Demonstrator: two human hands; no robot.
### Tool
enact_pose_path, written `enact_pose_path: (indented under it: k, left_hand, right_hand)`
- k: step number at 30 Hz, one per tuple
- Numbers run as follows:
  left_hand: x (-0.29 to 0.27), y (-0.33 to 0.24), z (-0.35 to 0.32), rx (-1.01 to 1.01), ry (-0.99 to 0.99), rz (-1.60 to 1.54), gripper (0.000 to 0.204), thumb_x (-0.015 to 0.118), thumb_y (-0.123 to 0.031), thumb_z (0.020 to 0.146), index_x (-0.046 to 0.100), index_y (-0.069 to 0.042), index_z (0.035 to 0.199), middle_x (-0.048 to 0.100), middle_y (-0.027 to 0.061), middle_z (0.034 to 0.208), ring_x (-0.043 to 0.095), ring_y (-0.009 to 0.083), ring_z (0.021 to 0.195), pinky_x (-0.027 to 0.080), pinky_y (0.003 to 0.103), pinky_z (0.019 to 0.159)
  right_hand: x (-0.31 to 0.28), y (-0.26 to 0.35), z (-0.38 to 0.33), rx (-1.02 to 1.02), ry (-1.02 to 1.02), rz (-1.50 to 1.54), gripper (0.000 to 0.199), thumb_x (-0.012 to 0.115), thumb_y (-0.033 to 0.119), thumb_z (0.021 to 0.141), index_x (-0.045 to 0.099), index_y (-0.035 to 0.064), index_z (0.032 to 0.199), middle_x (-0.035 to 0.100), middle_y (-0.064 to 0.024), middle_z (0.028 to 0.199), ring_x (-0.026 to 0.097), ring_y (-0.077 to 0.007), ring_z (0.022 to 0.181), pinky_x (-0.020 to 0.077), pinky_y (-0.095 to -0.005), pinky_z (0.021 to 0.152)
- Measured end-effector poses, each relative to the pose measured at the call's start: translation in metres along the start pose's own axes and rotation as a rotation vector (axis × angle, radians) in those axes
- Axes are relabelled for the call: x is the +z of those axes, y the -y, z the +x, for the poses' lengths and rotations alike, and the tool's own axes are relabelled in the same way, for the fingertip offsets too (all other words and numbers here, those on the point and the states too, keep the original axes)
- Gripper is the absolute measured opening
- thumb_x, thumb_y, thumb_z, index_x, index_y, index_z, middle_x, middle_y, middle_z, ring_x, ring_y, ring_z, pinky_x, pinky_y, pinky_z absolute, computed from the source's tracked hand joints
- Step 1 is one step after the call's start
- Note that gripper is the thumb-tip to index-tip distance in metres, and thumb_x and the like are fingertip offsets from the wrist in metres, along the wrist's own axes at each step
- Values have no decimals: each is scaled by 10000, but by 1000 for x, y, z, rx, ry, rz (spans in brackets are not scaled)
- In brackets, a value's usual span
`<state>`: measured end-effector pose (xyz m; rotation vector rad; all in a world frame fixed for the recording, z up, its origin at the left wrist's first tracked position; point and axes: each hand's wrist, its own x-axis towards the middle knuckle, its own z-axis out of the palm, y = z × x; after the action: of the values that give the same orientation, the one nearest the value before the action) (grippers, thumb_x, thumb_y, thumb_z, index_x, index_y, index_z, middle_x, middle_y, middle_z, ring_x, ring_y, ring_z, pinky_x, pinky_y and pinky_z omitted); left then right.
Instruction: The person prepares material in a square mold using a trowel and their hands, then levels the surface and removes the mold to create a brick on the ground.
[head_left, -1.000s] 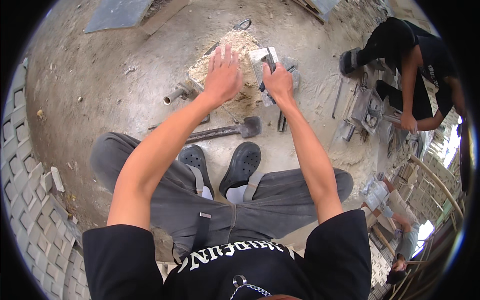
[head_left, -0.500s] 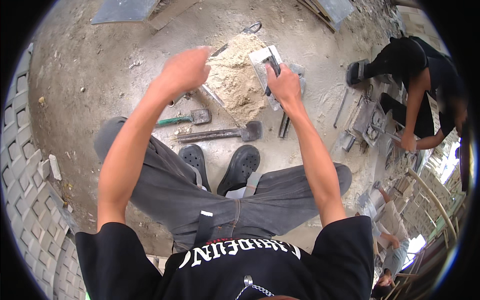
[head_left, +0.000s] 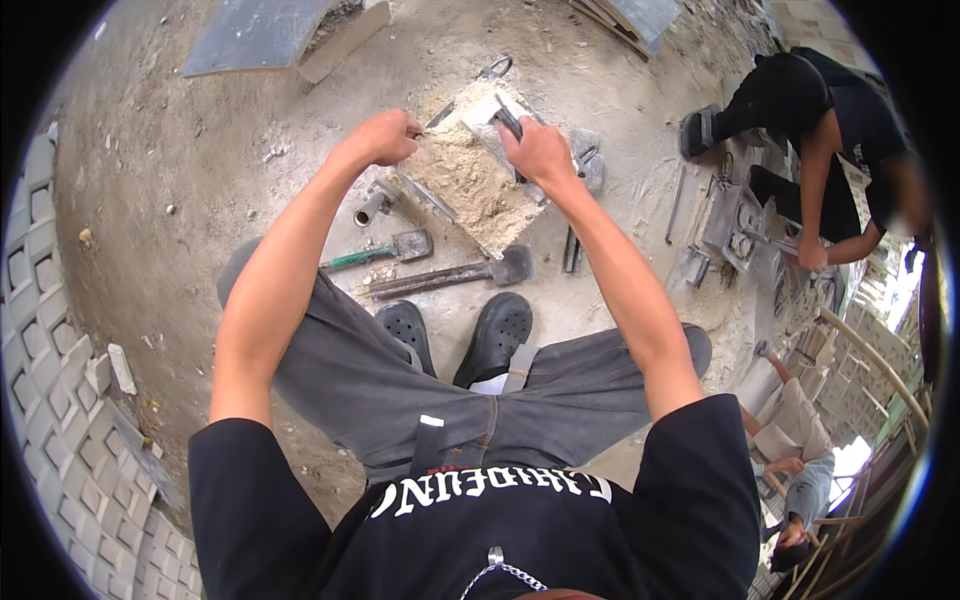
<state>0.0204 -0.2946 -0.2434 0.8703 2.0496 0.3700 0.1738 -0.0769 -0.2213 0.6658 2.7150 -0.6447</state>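
My right hand (head_left: 540,152) is closed round the dark handle of a flat, pale hand float (head_left: 487,112). The float's plate lies tilted over the upper right of a heap of sandy, cream-coloured mix (head_left: 470,170). That mix fills and covers a diamond-shaped mould, whose metal edge (head_left: 428,195) shows at the lower left and a loop handle (head_left: 497,67) at the far corner. At the mould's left corner is my left hand (head_left: 388,138), fingers curled together; what they hold, if anything, is hidden.
Near my feet lie a green-handled hammer (head_left: 380,256), a long-handled hammer (head_left: 455,275) and a short metal tube (head_left: 372,205). A grey metal tool (head_left: 590,165) rests right of the mould. Farther right, a co-worker (head_left: 850,140) bends over another mould (head_left: 735,222). Stacked blocks (head_left: 75,400) line the left.
The float has moved left onto the mix with my right hand. My left hand, blurred before, has dropped slightly and now stays by the mould's left corner. The whole view has shifted a little.
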Motion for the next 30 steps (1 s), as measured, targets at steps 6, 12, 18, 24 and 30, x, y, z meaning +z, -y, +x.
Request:
enact_pose_path:
  k: [6, 12, 18, 24, 30]
  left_hand:
    - [5, -4, -9, 31, -11, 74, 492, 607, -178, 838, 600, -104, 1325, 639, 188, 1248, 622, 353, 1134, 489, 394, 976]
    - [11, 11, -7, 101, -53, 22, 496, 566, -125, 825, 591, -64, 1316, 637, 218, 1239, 615, 344, 1153, 488, 387, 974]
    - [-1, -1, -20, 14, 35, 81, 459, 521, -57, 786, 630, 4, 1227, 655, 232, 1195, 635, 342, 1117, 492, 386, 959]
    - [0, 4, -22, 31, -45, 31, 448, 519, 29, 690, 684, 22, 1107, 679, 258, 1069, 655, 391, 1038, 527, 434, 865]
    - [7, 2, -18, -67, 11, 193, 320, 506, 24, 717, 679, 70, 982, 693, 255, 993, 692, 367, 924, 559, 440, 757]
  right_hand:
    - [-15, 8, 10, -16, 1, 27, 487, 547, 459, 939, 678, -9, 965, 699, -236, 822, 694, -396, 802, 547, -480, 763]
    - [-5, 11, 28, -33, 91, 12, 502, 548, 473, 933, 683, -9, 975, 696, -251, 863, 687, -399, 865, 537, -481, 806]
    - [-15, 22, 13, -34, 103, 22, 516, 550, 487, 934, 685, -11, 954, 699, -238, 842, 688, -393, 815, 539, -475, 768]
    - [5, 25, 0, -63, 108, -17, 480, 543, 465, 947, 683, 7, 907, 675, -182, 719, 670, -303, 669, 546, -442, 670]
    - [17, 42, -13, 38, 212, 24, 468, 567, 436, 930, 686, -17, 933, 688, -236, 769, 685, -367, 721, 546, -466, 709]
